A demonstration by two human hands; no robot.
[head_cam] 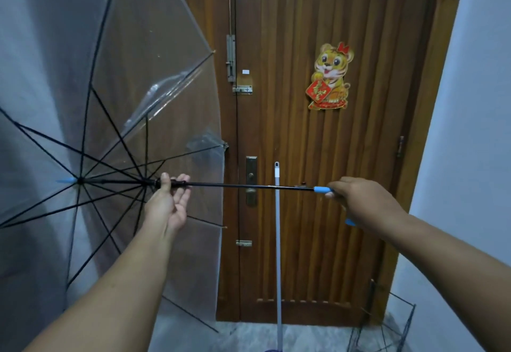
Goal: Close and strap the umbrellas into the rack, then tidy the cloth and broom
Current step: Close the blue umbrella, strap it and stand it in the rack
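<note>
A clear umbrella [132, 80] with black ribs and a blue tip is open and held sideways, its canopy filling the left of the view. My left hand [168, 199] grips the black slider on the shaft [237, 185], thumb on top. My right hand [362, 202] is closed around the blue curved handle at the shaft's right end. A broom's pale handle [278, 255] leans upright against the door behind the shaft. A black wire rack [387, 324] stands on the floor at the lower right.
A brown wooden door [345, 144] with bolts, a lock plate and a tiger decoration [330, 77] stands straight ahead. White walls close in on both sides. Grey floor shows below the door.
</note>
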